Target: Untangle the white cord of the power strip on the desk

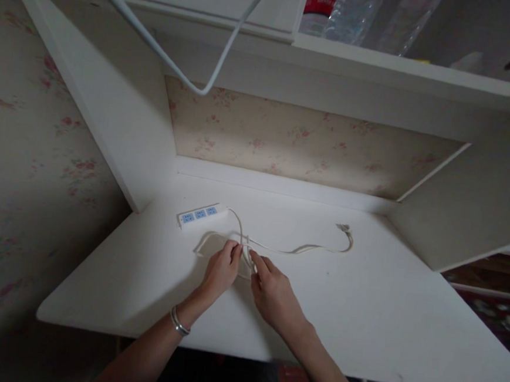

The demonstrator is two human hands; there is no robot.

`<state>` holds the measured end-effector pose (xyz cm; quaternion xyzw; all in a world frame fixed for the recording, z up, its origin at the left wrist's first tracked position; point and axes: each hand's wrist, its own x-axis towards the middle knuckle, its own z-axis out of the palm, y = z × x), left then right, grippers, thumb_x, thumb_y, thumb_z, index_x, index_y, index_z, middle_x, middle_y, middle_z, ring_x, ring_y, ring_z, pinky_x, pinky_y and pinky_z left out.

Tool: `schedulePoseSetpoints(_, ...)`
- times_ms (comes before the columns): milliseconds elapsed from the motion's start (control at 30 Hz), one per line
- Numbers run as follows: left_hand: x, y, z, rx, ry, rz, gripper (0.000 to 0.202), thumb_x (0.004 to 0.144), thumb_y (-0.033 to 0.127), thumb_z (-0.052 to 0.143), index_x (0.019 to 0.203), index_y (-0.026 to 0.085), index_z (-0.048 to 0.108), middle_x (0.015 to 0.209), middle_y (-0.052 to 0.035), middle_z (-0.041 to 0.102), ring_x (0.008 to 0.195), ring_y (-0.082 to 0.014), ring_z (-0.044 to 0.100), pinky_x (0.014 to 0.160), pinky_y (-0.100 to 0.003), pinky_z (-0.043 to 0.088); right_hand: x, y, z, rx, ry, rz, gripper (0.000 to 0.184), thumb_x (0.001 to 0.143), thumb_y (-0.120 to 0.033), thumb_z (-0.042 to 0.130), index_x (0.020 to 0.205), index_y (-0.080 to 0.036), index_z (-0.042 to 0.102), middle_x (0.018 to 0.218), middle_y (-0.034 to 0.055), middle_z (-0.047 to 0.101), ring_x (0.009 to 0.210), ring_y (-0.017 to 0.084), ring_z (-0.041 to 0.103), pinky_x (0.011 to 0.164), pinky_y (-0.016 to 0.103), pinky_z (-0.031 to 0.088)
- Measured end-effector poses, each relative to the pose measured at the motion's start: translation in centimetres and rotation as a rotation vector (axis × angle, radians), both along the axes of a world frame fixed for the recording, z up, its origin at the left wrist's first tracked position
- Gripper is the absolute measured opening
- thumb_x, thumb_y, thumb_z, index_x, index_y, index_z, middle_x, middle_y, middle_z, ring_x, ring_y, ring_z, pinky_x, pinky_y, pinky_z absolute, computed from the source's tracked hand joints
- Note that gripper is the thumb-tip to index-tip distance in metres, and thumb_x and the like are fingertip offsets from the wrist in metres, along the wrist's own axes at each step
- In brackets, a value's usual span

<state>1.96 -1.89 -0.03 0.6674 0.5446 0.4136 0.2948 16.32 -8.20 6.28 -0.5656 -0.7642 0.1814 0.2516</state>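
Observation:
A white power strip (203, 215) with three blue sockets lies at the left of the white desk. Its white cord (279, 250) runs to my hands in a loose coil, then off to the right, where the plug (343, 227) rests on the desk. My left hand (224, 266) pinches the cord between thumb and fingers. Close beside it, my right hand (273, 283) has its fingers closed on the same coil, the index finger along it. Part of the coil is hidden behind both hands.
White side panels (117, 86) flank the desk (373, 306), with flowered wallpaper (285, 137) behind. Overhead, a shelf (406, 64) holds clear plastic bottles (352, 13). A bent white rod or cable (203, 90) hangs in front at the upper left.

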Motion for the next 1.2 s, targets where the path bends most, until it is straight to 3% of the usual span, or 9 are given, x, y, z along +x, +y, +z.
schedulePoseSetpoints(133,0.3,0.7,-0.1,0.020,0.045,-0.026,0.022,0.092,0.040,0.041,0.087,0.024,0.055,0.071,-0.0010,0.061,0.065,-0.0173,0.056,0.060,-0.025,0.033,2.7,-1.4,0.5,-0.231,0.333,0.120,0.054,0.084,-0.017,0.050,0.138,-0.024,0.043,0.099,0.0054,0.067,0.079,0.017,0.059,0.079,0.033,0.047)
schedulePoseSetpoints(300,0.5,1.4,-0.2,0.015,0.121,0.002,0.024,0.093,0.040,0.039,0.087,0.022,0.055,0.066,0.0004,0.058,0.062,-0.0159,0.055,0.058,-0.024,0.032,8.0,-3.9,-0.1,-0.490,0.624,0.222,0.020,0.079,-0.031,0.067,0.095,-0.021,0.072,0.092,0.0037,0.068,0.094,0.020,0.059,0.090,0.034,0.042)
schedulePoseSetpoints(367,0.8,1.4,-0.1,-0.001,0.233,0.014,0.026,0.095,0.040,0.036,0.090,0.022,0.054,0.071,-0.0007,0.062,0.067,-0.0165,0.059,0.060,-0.024,0.034,10.0,-4.8,-0.6,-0.562,0.683,0.262,0.027,0.075,-0.036,0.071,0.097,-0.021,0.071,0.095,0.0043,0.067,0.097,0.020,0.059,0.094,0.036,0.040)
schedulePoseSetpoints(467,1.4,1.1,0.0,0.004,0.367,0.023,0.029,0.096,0.040,0.031,0.096,0.022,0.053,0.080,-0.0032,0.067,0.075,-0.0176,0.063,0.063,-0.025,0.035,11.2,-5.7,-0.5,-0.555,0.678,0.336,0.037,0.080,-0.041,0.066,0.112,-0.024,0.066,0.088,0.0019,0.066,0.086,0.017,0.060,0.100,0.040,0.036)
schedulePoseSetpoints(567,1.8,0.9,0.0,0.011,0.464,0.026,0.030,0.097,0.040,0.029,0.099,0.022,0.053,0.083,-0.0041,0.069,0.076,-0.0184,0.065,0.062,-0.025,0.035,10.7,-6.2,0.4,-0.493,0.622,0.417,0.026,0.088,-0.041,0.055,0.088,-0.021,0.073,0.068,-0.0007,0.064,0.073,0.014,0.061,0.106,0.042,0.028)
schedulePoseSetpoints(700,2.1,1.0,0.0,0.002,0.548,0.051,0.031,0.098,0.040,0.028,0.098,0.022,0.052,0.079,-0.0046,0.069,0.073,-0.0190,0.065,0.058,-0.026,0.033,11.3,-6.7,-0.1,-0.349,0.906,0.448,0.025,0.086,-0.047,0.055,0.090,-0.028,0.071,0.061,-0.0019,0.062,0.065,0.015,0.060,0.093,0.042,0.040)
schedulePoseSetpoints(833,2.3,1.2,-0.1,0.017,0.560,0.070,0.032,0.098,0.041,0.027,0.099,0.021,0.052,0.080,-0.0050,0.069,0.072,-0.0188,0.065,0.057,-0.026,0.032,13.7,-7.5,-2.3,-0.141,1.114,0.325,0.031,0.065,-0.056,0.073,0.086,-0.034,0.070,0.065,-0.0023,0.059,0.063,0.016,0.055,0.081,0.043,0.046)
schedulePoseSetpoints(933,2.6,1.2,-0.2,0.010,0.576,0.074,0.033,0.098,0.040,0.026,0.099,0.021,0.052,0.079,-0.0054,0.069,0.071,-0.0196,0.066,0.056,-0.027,0.032,15.0,-8.4,-2.4,-0.062,1.187,0.200,0.023,0.059,-0.044,0.082,0.069,-0.031,0.066,0.057,-0.0049,0.053,0.058,0.014,0.052,0.087,0.047,0.043)
schedulePoseSetpoints(1200,4.2,1.2,-0.5,0.019,0.586,0.043,0.034,0.098,0.041,0.023,0.098,0.022,0.051,0.078,-0.0043,0.069,0.072,-0.0197,0.066,0.056,-0.026,0.033,15.5,-8.0,0.5,0.338,1.571,-0.691,0.054,0.050,-0.010,0.081,0.096,-0.032,0.063,0.064,-0.0110,0.053,0.063,0.008,0.054,0.075,0.029,0.053)
